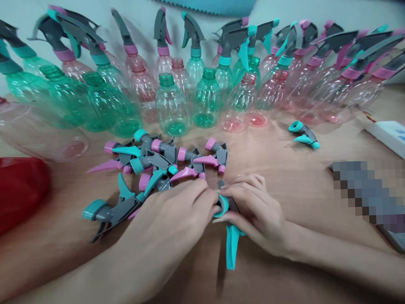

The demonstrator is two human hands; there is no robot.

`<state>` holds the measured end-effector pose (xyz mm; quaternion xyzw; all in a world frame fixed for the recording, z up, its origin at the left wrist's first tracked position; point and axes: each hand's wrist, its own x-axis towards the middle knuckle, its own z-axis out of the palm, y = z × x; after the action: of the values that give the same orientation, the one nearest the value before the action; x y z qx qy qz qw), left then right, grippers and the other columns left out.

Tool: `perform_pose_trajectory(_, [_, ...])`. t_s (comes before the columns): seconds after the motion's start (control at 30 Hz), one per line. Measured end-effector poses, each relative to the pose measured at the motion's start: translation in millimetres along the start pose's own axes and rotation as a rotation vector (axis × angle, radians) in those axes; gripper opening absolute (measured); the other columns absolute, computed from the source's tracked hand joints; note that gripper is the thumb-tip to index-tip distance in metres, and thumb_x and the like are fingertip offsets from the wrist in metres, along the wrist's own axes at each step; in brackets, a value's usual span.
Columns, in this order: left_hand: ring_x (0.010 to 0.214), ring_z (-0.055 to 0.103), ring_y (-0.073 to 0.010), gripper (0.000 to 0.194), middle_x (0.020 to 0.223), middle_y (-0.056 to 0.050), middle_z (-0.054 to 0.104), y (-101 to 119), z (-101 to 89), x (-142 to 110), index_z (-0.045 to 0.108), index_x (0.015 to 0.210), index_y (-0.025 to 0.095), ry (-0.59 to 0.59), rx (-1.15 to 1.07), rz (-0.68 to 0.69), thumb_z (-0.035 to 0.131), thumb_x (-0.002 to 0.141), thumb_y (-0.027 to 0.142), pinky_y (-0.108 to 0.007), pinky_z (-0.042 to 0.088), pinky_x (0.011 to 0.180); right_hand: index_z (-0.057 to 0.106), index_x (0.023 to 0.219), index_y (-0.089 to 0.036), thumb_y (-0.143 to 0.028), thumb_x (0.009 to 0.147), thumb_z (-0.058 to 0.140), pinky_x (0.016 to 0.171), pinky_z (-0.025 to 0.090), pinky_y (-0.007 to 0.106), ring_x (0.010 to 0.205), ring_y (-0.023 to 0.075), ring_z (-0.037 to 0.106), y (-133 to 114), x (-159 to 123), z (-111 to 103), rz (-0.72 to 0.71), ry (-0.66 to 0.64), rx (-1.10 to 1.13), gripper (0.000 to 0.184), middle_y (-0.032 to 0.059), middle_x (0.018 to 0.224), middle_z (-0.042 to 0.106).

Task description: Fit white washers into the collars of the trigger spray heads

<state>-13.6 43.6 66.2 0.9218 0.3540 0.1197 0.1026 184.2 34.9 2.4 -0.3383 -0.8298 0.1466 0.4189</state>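
Near the front middle of the table, my right hand (257, 212) is closed round a grey and turquoise trigger spray head (232, 244). Its turquoise trigger hangs down towards me, and its collar opening faces left. My left hand (181, 210) is closed at that collar, fingertips pressed to its opening. Whether the left fingertips pinch something small inside is hidden. Just beyond my left hand lies a loose pile of spray heads (159, 155), some with pink parts, others turquoise. Another turquoise spray head (108, 213) lies left of my left wrist.
Several clear green and pink bottles (172, 104) stand in rows at the back, many topped with spray heads. A single spray head (304, 135) lies right of the pile. A red bag-like item (18, 189) sits left; a white box (394, 136) and a partly pixelated phone-like slab (398, 240) lie right.
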Motion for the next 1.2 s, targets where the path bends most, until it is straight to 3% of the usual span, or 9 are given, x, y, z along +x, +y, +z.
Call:
perform_pose_trajectory(0.13, [0.059,0.047,-0.0184,0.044,0.069,-0.003,0.056,-4.5,-9.5,5.8,0.063,0.073,0.015,-0.006,0.294,0.356,0.026,0.093,0.003,-0.032,0.035,0.056,0.055,0.113,-0.016,-0.030,0.093,0.054,0.078,0.052,0.035,0.093,0.0205,0.059,3.5,2.8,0.6,0.061,-0.101,0.228,0.024,0.0079,0.095,0.066])
perform_pose_trajectory(0.27, [0.059,0.050,-0.0171,0.051,0.068,-0.003,0.059,-14.3,-10.8,9.9,0.065,0.073,0.015,0.013,0.317,0.453,0.021,0.097,0.008,-0.030,0.036,0.057,0.060,0.103,-0.018,-0.033,0.089,0.061,0.078,0.053,0.032,0.089,0.0172,0.060,6.9,7.6,-1.6,0.206,-0.200,0.365,0.020,0.0041,0.090,0.066])
perform_pose_trajectory(0.4, [0.068,0.057,-0.0145,0.047,0.077,-0.002,0.063,-27.8,2.2,8.5,0.067,0.088,0.015,0.035,0.216,0.261,0.022,0.101,0.014,-0.023,0.039,0.058,0.060,0.103,-0.020,-0.032,0.088,0.062,0.081,0.053,0.031,0.089,0.0155,0.061,9.8,8.5,-1.4,0.333,-0.181,0.408,0.019,0.0028,0.095,0.065])
perform_pose_trajectory(0.5, [0.077,0.060,-0.0124,0.031,0.090,-0.002,0.062,-36.8,8.8,8.6,0.067,0.097,0.018,0.045,-0.060,0.088,0.036,0.099,0.019,-0.020,0.043,0.064,0.058,0.108,-0.022,-0.034,0.090,0.058,0.082,0.053,0.033,0.092,0.0169,0.062,7.6,7.0,2.1,0.374,-0.146,0.373,0.022,0.0039,0.099,0.065])
perform_pose_trajectory(0.63, [0.078,0.059,-0.0093,0.019,0.090,0.002,0.060,-39.8,-6.4,11.5,0.069,0.093,0.023,0.029,-0.277,0.052,0.051,0.094,0.017,-0.019,0.044,0.069,0.056,0.108,-0.022,-0.035,0.089,0.059,0.078,0.052,0.032,0.089,0.0173,0.061,0.4,10.4,7.6,0.334,-0.091,0.251,0.023,0.0040,0.097,0.064])
perform_pose_trajectory(0.73, [0.078,0.059,-0.0087,0.017,0.090,0.002,0.062,-34.5,-28.6,9.9,0.070,0.092,0.023,0.060,-0.203,-0.005,0.054,0.093,0.017,-0.019,0.043,0.070,0.056,0.105,-0.021,-0.036,0.088,0.060,0.078,0.049,0.034,0.088,0.0186,0.060,-2.4,21.9,11.8,0.223,-0.023,0.109,0.023,0.0041,0.093,0.065])
perform_pose_trajectory(0.93, [0.072,0.055,-0.0111,0.011,0.084,0.004,0.063,-28.1,-56.3,3.0,0.067,0.090,0.023,0.353,-0.107,-0.119,0.057,0.090,0.028,-0.023,0.040,0.061,0.060,0.102,-0.017,-0.042,0.087,0.062,0.094,0.038,0.040,0.094,0.0215,0.060,-4.8,58.5,28.1,0.061,-0.004,-0.111,0.029,0.0057,0.094,0.070])
perform_pose_trajectory(1.07, [0.073,0.054,-0.0122,0.008,0.088,0.006,0.064,-31.4,-53.8,0.6,0.063,0.092,0.026,0.439,-0.064,-0.162,0.057,0.090,0.029,-0.024,0.041,0.064,0.060,0.107,-0.015,-0.046,0.090,0.055,0.102,0.033,0.040,0.102,0.0207,0.060,-7.2,76.1,27.8,0.085,-0.020,-0.132,0.035,0.0076,0.105,0.070])
perform_pose_trajectory(1.2, [0.079,0.057,-0.0153,0.008,0.092,0.005,0.064,-33.0,-37.6,-1.2,0.061,0.094,0.028,0.490,0.006,-0.141,0.054,0.090,0.028,-0.028,0.044,0.071,0.062,0.102,-0.018,-0.042,0.092,0.054,0.098,0.037,0.036,0.100,0.0179,0.061,4.1,74.3,-1.0,0.086,-0.052,-0.155,0.027,0.0038,0.102,0.070])
